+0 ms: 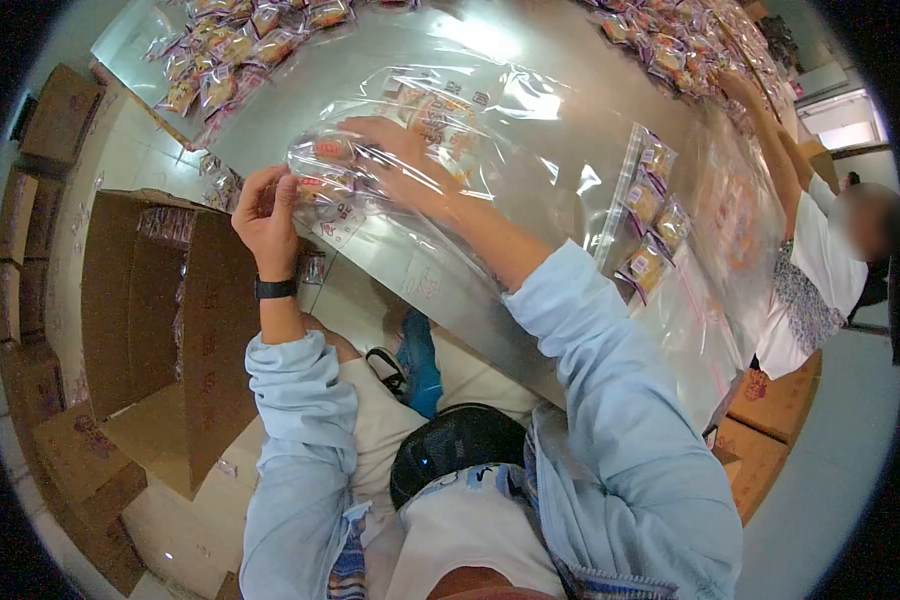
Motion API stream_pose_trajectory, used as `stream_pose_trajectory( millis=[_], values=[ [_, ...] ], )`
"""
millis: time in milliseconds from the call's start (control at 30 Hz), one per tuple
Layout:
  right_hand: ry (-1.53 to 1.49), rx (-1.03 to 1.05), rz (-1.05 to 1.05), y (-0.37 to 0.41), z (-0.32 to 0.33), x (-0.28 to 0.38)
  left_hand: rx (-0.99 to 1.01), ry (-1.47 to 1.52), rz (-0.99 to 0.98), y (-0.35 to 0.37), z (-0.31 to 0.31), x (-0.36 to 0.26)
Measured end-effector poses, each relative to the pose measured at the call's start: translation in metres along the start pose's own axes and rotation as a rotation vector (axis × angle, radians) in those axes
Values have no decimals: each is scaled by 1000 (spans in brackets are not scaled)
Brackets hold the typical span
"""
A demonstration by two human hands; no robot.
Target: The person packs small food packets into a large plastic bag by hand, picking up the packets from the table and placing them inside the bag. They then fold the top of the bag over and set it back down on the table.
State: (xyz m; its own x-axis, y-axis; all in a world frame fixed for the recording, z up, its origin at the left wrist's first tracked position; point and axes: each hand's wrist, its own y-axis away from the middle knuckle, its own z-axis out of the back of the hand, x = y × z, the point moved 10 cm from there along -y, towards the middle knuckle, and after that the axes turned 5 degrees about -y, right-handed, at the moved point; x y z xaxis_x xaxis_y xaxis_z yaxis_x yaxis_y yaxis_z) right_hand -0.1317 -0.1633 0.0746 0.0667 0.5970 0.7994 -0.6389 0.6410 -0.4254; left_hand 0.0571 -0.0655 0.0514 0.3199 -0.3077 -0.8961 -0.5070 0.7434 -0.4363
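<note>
1. A clear bag is lying across the near-left part of the metal table, its film creasing and glaring; red print is showing on it.
2. Two packets, an upper one and a lower one, are sitting at the bag's left end, apparently under the film.
3. The left hand is pinching the film at that end between thumb and fingers, just beside the lower packet.
4. The right hand is lying just right of the packets, with film seeming to cover it and part of the forearm. Glare is hiding the fingertips, so whether they are gripping a packet cannot be told.
5. The step in hand seems to be settling the packets in the bag's end; the next move seems to be calling for a firm left pinch and a light right touch, so the film is not dragging them askew.
6. To the right, four packets are lying in a slanting line beside more film.
7. Heaps of packets are covering the far left and far right; at the latter, a co-worker's hand is reaching in.
8. On the floor at left, an open carton is holding more packets.
</note>
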Motion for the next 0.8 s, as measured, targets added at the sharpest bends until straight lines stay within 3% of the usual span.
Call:
stream_pose_trajectory(
  millis=[167,300,333,433,467,567,600,700,733,800],
  values=[
    [-288,-54,-310,4,9,-12,-113,47,13,-2,10,2],
    [-632,-145,-386,21,0,-25,-91,92,18,-2,10,3],
    [-579,-126,-369,20,-4,-28,-92,77,13,-3,11,3],
    [-194,109,-32,6,-20,-8,-80,80,2,-4,16,12],
    [-116,117,-33,8,-20,-10,-74,92,-6,-5,17,14],
    [-52,-46,71,8,-16,-3,-132,51,-46,-6,23,7],
    [-180,-9,3,4,-17,-1,-144,44,-37,-7,23,5],
    [-28,0,153,1,-6,32,-182,4,-17,-5,27,5],
    [-243,69,38,1,-19,13,-197,-16,-19,-4,30,9],
    [-165,28,108,7,-9,19,-229,-18,-26,-5,33,11]
  ],
)
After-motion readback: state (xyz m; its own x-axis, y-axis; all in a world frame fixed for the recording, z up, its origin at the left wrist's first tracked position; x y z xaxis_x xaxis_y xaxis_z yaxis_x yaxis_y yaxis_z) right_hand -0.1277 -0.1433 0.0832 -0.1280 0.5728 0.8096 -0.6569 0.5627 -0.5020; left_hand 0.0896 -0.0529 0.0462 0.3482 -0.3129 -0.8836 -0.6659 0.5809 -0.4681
